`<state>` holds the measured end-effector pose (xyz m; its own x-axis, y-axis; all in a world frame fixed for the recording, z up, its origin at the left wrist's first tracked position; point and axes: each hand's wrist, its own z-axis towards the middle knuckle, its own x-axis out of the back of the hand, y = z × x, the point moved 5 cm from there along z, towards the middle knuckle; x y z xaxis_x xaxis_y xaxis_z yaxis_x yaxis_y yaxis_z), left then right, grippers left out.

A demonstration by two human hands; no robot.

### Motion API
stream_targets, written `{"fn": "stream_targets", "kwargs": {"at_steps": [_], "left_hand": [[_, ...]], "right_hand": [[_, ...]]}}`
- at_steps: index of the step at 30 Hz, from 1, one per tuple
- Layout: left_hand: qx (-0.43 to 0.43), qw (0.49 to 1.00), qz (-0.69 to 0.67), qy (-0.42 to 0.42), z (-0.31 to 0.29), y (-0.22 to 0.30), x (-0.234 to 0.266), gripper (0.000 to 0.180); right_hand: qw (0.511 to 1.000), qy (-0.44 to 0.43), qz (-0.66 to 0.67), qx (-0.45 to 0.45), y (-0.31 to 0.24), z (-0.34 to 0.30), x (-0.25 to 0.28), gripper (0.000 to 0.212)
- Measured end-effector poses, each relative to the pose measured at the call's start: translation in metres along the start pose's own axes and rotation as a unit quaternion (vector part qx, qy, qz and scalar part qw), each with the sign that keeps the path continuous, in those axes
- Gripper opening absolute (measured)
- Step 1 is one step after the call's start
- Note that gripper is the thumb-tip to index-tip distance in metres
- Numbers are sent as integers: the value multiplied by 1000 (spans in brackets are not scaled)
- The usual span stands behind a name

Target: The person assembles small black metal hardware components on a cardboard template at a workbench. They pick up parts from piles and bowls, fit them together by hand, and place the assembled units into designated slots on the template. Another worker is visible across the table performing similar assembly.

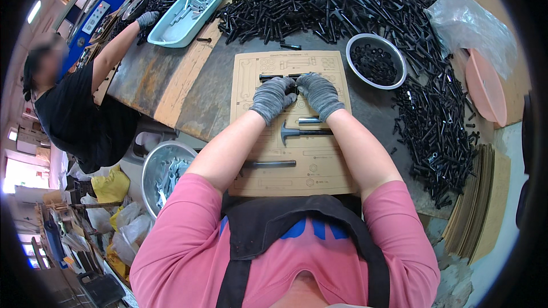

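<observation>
Both my hands, in grey knit gloves, work close together over the upper part of a printed cardboard sheet (268, 179). My left hand (273, 100) has its fingers curled in at a black bolt (269, 77), which lies sideways just beyond them. Beside it, my right hand (319, 96) is closed too, fingertips pointing inward by another dark rod-like piece (297, 75); what it grips is mostly hidden. Under my right forearm lie a hammer-like tool (294, 132) with a dark head and a short silver piece (308, 120). Nearer me rests a dark bar (274, 164).
Black bolts (274, 14) heap along the table's back and right side. A metal bowl (375, 37) holds black nuts. Left are a pale-blue tray (157, 35) of silver parts, a metal basin (149, 179) of wrenches and a co-worker (80, 100) reaching over the table. Cardboard sheets (476, 205) stand right.
</observation>
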<state>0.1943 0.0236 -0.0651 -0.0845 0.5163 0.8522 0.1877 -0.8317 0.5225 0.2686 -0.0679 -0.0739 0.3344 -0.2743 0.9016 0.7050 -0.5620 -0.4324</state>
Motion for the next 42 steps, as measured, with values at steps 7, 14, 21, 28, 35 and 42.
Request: {"fn": "stream_targets", "kwargs": {"at_steps": [7, 14, 21, 28, 35, 42], "left_hand": [[-28, 997, -47, 52, -8, -1, 4, 42], [-93, 987, -104, 83, -11, 50, -2, 33], [-182, 980, -81, -11, -12, 126, -41, 28], [-175, 982, -62, -36, -26, 127, -47, 28], [-163, 984, -65, -42, -24, 125, -46, 26], [-212, 973, -55, -72, -22, 145, -67, 28]], "right_hand": [[975, 147, 162, 28, 39, -88, 35, 19], [961, 221, -56, -155, 156, -201, 98, 20], [939, 150, -256, -173, 187, -147, 123, 33], [931, -53, -208, -296, 190, -99, 103, 67], [954, 5, -171, -246, 164, -144, 94, 53], [960, 83, -233, -132, 124, -210, 49, 39]]}}
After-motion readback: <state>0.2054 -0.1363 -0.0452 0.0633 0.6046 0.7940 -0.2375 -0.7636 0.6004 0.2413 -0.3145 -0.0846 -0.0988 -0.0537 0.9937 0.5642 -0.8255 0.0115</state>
